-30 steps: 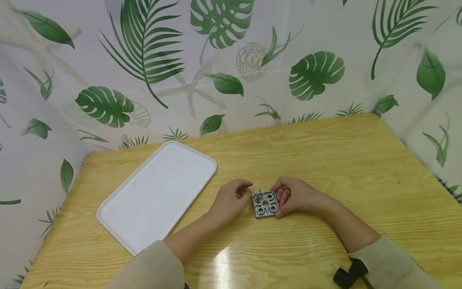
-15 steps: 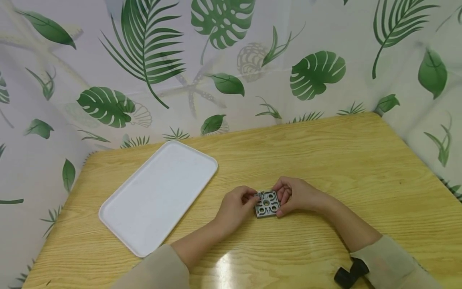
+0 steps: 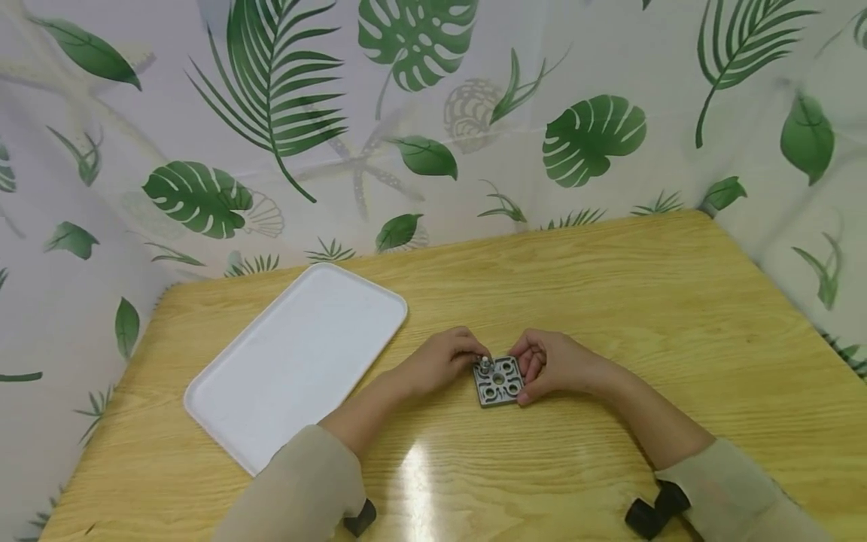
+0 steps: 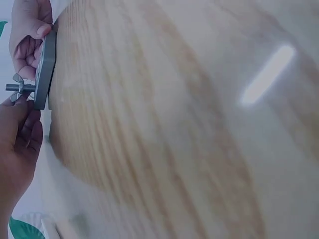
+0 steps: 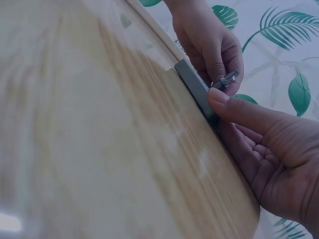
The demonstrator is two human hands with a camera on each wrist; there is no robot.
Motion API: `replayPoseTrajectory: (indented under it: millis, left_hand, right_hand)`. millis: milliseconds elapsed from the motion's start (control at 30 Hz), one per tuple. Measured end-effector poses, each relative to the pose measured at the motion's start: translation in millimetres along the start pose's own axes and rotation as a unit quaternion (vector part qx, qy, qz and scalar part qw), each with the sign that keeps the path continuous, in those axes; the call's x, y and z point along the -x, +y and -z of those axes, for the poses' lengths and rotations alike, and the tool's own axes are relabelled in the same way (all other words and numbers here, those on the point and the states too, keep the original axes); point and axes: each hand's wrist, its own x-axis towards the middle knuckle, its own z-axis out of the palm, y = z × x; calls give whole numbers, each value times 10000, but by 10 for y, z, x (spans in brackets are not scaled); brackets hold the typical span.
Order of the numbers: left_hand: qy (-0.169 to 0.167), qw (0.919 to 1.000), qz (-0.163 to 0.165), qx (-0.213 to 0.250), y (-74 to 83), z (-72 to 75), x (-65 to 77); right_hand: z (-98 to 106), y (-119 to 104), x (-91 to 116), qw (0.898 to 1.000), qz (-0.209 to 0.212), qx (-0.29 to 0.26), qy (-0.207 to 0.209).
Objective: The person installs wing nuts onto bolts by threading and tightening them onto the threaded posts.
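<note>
Between thumb and fingers the right grip (image 3: 558, 365) holds the right side of the square metal plate (image 3: 500, 391), low at the bench (image 3: 609, 286). At its far left corner the left grip (image 3: 436, 363) curls against the wing nut (image 4: 18, 78); whether it pinches, I cannot tell. A white tray (image 3: 298, 361) lies farther left.

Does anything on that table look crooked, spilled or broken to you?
The white tray lies at a slant to the back edge of the wooden table, so it looks askew. Otherwise nothing stands out: no spill shows, and I see no damage to the metal plate.
</note>
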Motion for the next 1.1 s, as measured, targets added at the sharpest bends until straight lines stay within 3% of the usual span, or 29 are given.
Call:
replayPoseTrajectory:
  millis: [100, 200, 400, 733, 933, 1100]
  left_hand:
    - [-276, 9996, -38, 4, -5, 38, -34]
    - [-399, 9985, 112, 370, -17, 50, -25]
    - [-414, 9932, 349, 1035, -49, 75, 57]
    - [-222, 9961, -130, 849, -82, 71, -13]
    - [-300, 9955, -258, 866, -91, 53, -40]
    - [-215, 9958, -163, 877, -75, 24, -52]
  right_hand:
    - [2, 1, -3, 10000, 10, -18, 1]
    - [5, 4, -4, 10000, 2, -10, 32]
    - [19, -5, -3, 10000, -41, -25, 51]
    - [8, 19, -10, 10000, 54, 1, 33]
    - [-14, 34, -28, 9999, 74, -73, -59]
    - [-12, 27, -20, 10000, 67, -9, -23]
